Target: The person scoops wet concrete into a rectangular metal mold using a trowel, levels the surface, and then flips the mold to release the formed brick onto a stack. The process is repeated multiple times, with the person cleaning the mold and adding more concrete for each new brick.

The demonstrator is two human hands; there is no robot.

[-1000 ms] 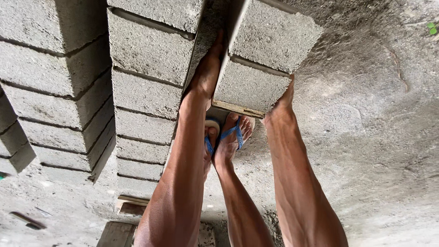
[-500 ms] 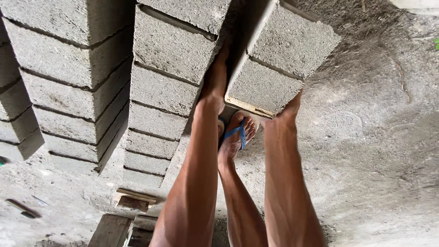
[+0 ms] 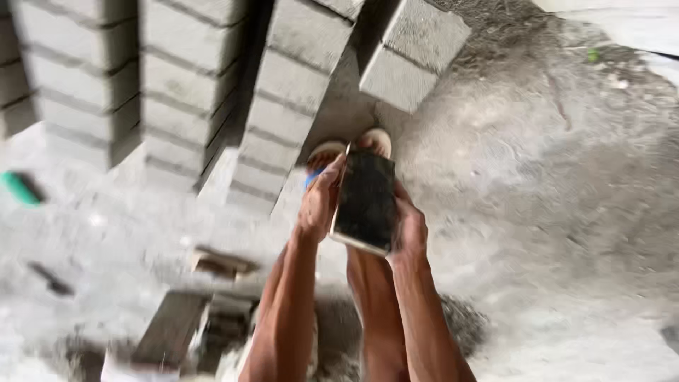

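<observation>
The floor (image 3: 566,212) is rough grey concrete, dusty and mottled, and fills most of the head view. Stacks (image 3: 184,92) of grey concrete blocks rise along the upper left, several columns side by side, each many courses high. A single block (image 3: 414,60) lies tilted on the floor just to the right of the nearest stack, apart from it by a dark gap. At the lower left, weathered wood scraps (image 3: 180,329) lie on the floor, blurred. A small green object (image 3: 18,187) sits at the far left edge, too blurred to identify.

A dark flat board (image 3: 366,201), rectangular with a pale edge, is held in the air above the person's feet, well below the tilted block. The left hand (image 3: 320,201) grips its left edge with fingers curled round it; the right hand (image 3: 409,226) clasps the right edge. Beneath it a sandal (image 3: 322,157) with a blue strap shows on the floor.
</observation>
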